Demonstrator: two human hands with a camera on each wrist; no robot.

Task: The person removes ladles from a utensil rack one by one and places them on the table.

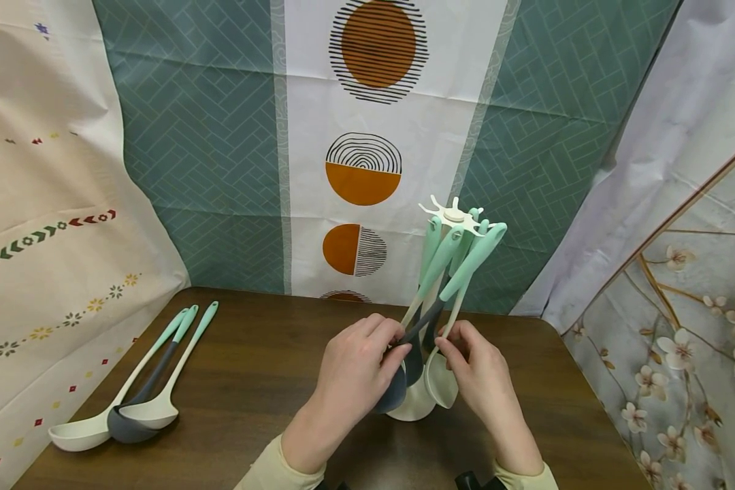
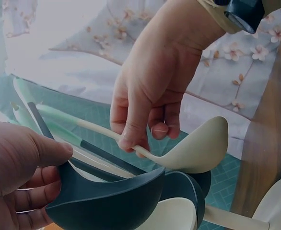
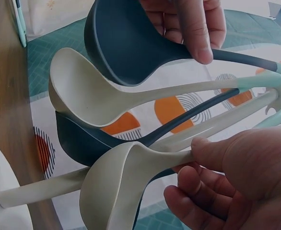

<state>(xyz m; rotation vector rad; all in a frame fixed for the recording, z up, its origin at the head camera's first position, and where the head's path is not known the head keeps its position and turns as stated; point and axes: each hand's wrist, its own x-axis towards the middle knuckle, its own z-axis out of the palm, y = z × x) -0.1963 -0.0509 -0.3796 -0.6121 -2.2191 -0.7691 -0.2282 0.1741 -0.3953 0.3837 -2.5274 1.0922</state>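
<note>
- Dark ladle [image 2: 107, 201]: bowl mostly hidden behind left hand [image 1: 356, 364] in head view; that hand's thumb and fingers pinch its shaft.
- Cream ladle [image 1: 442, 382]: upper handle masked by dark ladle's; right hand [image 1: 480, 371] pinches its shaft.
- Both at white rack [image 1: 453, 216] on table [image 1: 239, 408], bowls down.
- Dark ladle's long axis slants, mint end up-right; cream ladle's steeper.
- Rack base partly covered.

The left hand [image 1: 356, 364] and right hand [image 1: 482, 373] both pinch, angled inward.
</note>
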